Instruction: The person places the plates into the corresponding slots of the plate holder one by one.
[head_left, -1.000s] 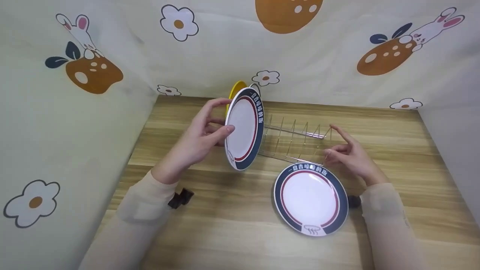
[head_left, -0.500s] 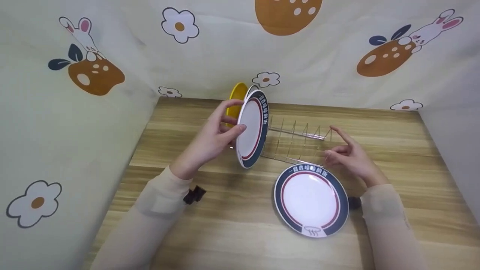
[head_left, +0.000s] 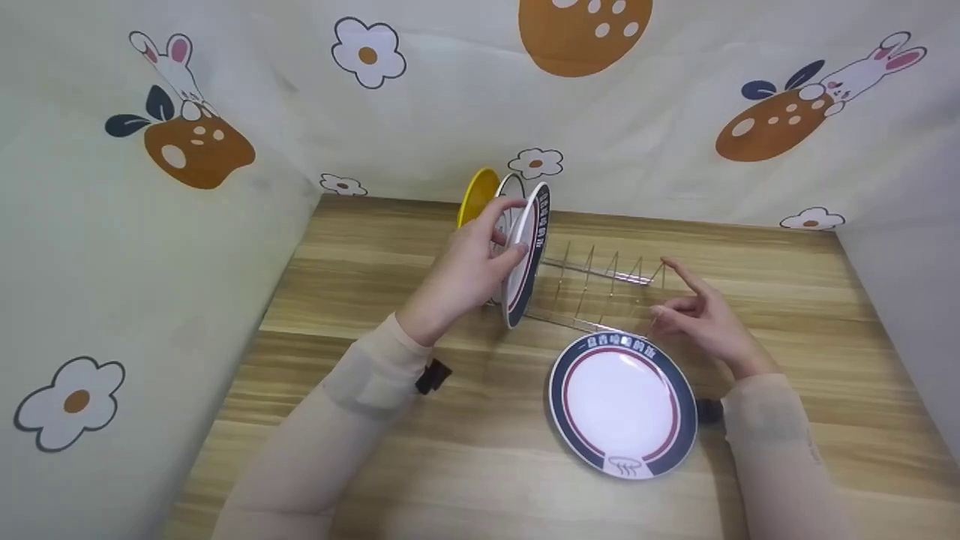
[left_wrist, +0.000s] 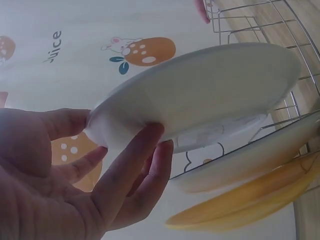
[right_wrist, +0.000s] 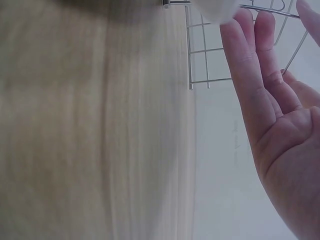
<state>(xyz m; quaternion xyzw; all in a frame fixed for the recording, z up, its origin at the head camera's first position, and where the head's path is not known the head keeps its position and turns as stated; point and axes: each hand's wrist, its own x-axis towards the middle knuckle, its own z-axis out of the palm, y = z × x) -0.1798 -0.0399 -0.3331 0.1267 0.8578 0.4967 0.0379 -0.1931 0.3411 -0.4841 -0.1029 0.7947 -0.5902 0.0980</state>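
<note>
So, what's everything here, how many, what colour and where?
Backdrop: 1, cream with printed pictures, behind
Table: 1, wood-brown, before the backdrop
Wire rack: 1, silver, on the table
Yellow plate: 1, yellow, upright at the rack's left end
Dark-edged plate: 1, white, beside the yellow plate
Front plate: 1, white with dark blue rim, before the rack
Held plate: 1, same colours, right of the dark-edged plate
Wrist pieces: 2, black, at the wrists
Sleeves: 2, beige, both arms
Left hand: 1, bare, pinching the held plate
Right hand: 1, bare, at the rack's right end
</note>
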